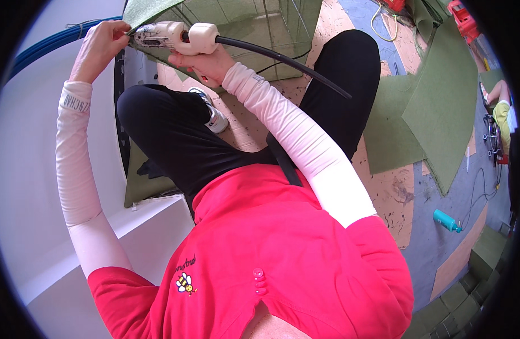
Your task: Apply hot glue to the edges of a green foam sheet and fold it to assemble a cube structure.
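Dressed in a red shirt (305, 226) nearest the lens, grips a cream tool (165, 34) in the right hand (212, 63), aiming it lengthwise leftward to just beside the left hand (103, 46); pinches the edge of a green sheet (147, 10) there, in that left hand's fingertips.

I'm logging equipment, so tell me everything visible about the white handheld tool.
The white tool looks plastic, darkly smudged, with a slotted side and rounded rear section, from which a black hose runs rightward. It lies roughly sideways, nose left, at the green sheet's edge, near the left hand. The right hand grips it from below.
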`<action>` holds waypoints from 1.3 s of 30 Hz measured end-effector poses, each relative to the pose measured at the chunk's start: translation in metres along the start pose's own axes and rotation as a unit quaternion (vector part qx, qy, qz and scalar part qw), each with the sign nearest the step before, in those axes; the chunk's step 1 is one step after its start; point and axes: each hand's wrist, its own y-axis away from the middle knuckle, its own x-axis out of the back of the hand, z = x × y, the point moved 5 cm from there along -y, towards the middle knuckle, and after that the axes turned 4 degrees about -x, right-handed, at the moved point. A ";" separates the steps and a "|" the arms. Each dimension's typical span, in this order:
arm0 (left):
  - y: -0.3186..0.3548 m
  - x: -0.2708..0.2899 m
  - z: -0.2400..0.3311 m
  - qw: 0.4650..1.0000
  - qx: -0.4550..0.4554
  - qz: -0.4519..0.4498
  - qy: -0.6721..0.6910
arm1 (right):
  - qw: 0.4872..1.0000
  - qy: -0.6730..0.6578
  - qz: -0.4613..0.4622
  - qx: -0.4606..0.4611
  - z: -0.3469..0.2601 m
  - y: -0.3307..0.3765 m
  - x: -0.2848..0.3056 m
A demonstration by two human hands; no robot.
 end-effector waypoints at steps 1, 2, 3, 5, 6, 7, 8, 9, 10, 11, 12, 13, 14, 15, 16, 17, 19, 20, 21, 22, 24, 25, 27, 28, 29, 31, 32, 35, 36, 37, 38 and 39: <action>0.000 -0.002 0.001 0.999 0.034 -0.016 0.019 | 1.000 -0.002 0.004 -0.001 0.001 0.000 0.000; 0.001 -0.003 0.001 0.999 0.032 -0.018 0.019 | 0.999 -0.009 0.013 0.030 -0.001 -0.001 -0.001; 0.003 -0.004 -0.001 0.999 0.035 -0.007 0.038 | 0.998 -0.016 0.022 0.061 -0.003 -0.001 -0.002; 0.003 -0.005 -0.003 0.998 0.038 0.002 0.057 | 0.997 0.002 0.034 0.073 -0.002 -0.004 -0.003; 0.002 -0.005 -0.004 0.998 0.040 -0.008 0.040 | 0.995 0.023 0.043 0.085 -0.002 -0.004 -0.003; 0.002 -0.006 -0.005 0.999 0.043 -0.017 0.023 | 0.995 0.021 0.044 0.083 0.000 -0.003 -0.003; 0.001 -0.005 -0.005 0.999 0.043 -0.019 0.023 | 0.993 0.018 0.055 0.100 0.000 -0.003 -0.001; 0.001 -0.004 -0.005 0.999 0.037 -0.011 0.014 | 0.991 0.015 0.066 0.117 0.001 -0.003 -0.001; 0.001 -0.002 -0.005 0.999 0.032 -0.003 0.005 | 0.991 0.014 0.066 0.116 0.004 -0.004 -0.001; 0.000 -0.001 -0.003 1.000 0.031 -0.005 0.006 | 0.988 -0.033 0.054 0.141 0.005 -0.005 -0.001; -0.001 -0.001 -0.001 0.999 0.040 -0.006 -0.011 | 0.982 -0.080 0.042 0.167 0.006 -0.007 0.000; -0.002 0.000 0.000 0.998 0.049 -0.006 -0.028 | 0.982 -0.081 0.043 0.166 0.009 -0.009 0.001; -0.001 0.000 0.000 0.998 0.049 -0.008 -0.028 | 0.984 -0.060 0.045 0.160 0.009 -0.010 0.000; -0.001 0.000 0.000 0.998 0.051 -0.011 -0.034 | 0.986 -0.038 0.046 0.154 0.009 -0.011 -0.001; -0.001 -0.001 0.000 0.998 0.053 -0.014 -0.039 | 0.986 -0.038 0.047 0.153 0.008 -0.012 -0.002; 0.000 -0.001 -0.001 0.998 0.054 -0.014 -0.039 | 0.984 -0.011 0.060 0.170 0.004 -0.011 -0.003; 0.001 0.000 -0.003 0.998 0.055 -0.005 -0.022 | 0.980 0.017 0.072 0.187 -0.001 -0.010 -0.005; 0.001 -0.001 -0.003 0.998 0.056 -0.005 -0.022 | 0.981 0.023 0.076 0.176 -0.001 -0.008 -0.006; 0.002 0.000 -0.004 0.998 0.054 0.001 -0.016 | 0.983 0.029 0.079 0.165 -0.001 -0.008 -0.006; 0.002 0.000 -0.004 0.999 0.052 0.008 -0.011 | 0.983 0.029 0.079 0.165 -0.003 -0.008 -0.005; 0.002 0.000 -0.004 0.998 0.057 -0.004 -0.012 | 0.989 0.023 0.047 0.140 -0.003 -0.009 -0.006; 0.002 0.000 -0.005 0.998 0.061 -0.015 -0.012 | 0.989 0.023 0.046 0.140 -0.004 -0.008 -0.008; 0.000 -0.001 -0.006 0.998 0.058 -0.017 -0.014 | 0.987 0.030 0.062 0.146 -0.004 -0.006 -0.006; -0.001 -0.001 -0.005 0.998 0.055 -0.018 -0.014 | 0.987 0.029 0.062 0.147 -0.004 -0.005 -0.006; 0.000 -0.001 -0.005 0.998 0.055 -0.018 -0.013 | 0.981 0.042 0.080 0.170 -0.006 -0.004 -0.006; 0.001 -0.002 -0.005 0.998 0.059 -0.017 -0.010 | 0.975 0.055 0.097 0.194 -0.007 -0.003 -0.007; 0.002 -0.002 -0.005 0.998 0.060 -0.016 -0.010 | 0.976 0.041 0.099 0.192 -0.005 -0.002 -0.008; 0.003 -0.002 -0.004 0.998 0.061 -0.014 -0.001 | 0.979 0.019 0.094 0.182 -0.003 -0.001 -0.006; 0.004 -0.001 -0.003 0.998 0.059 -0.010 0.000 | 0.981 0.012 0.089 0.175 -0.004 0.001 -0.006; 0.004 -0.001 -0.002 0.998 0.056 -0.006 0.001 | 0.981 0.012 0.088 0.174 -0.005 0.002 -0.006; 0.004 -0.001 -0.003 0.998 0.056 -0.006 0.002 | 0.981 0.012 0.091 0.173 -0.005 0.002 -0.005; 0.004 -0.002 -0.003 0.998 0.056 -0.004 0.007 | 0.981 0.013 0.093 0.171 -0.005 0.002 -0.005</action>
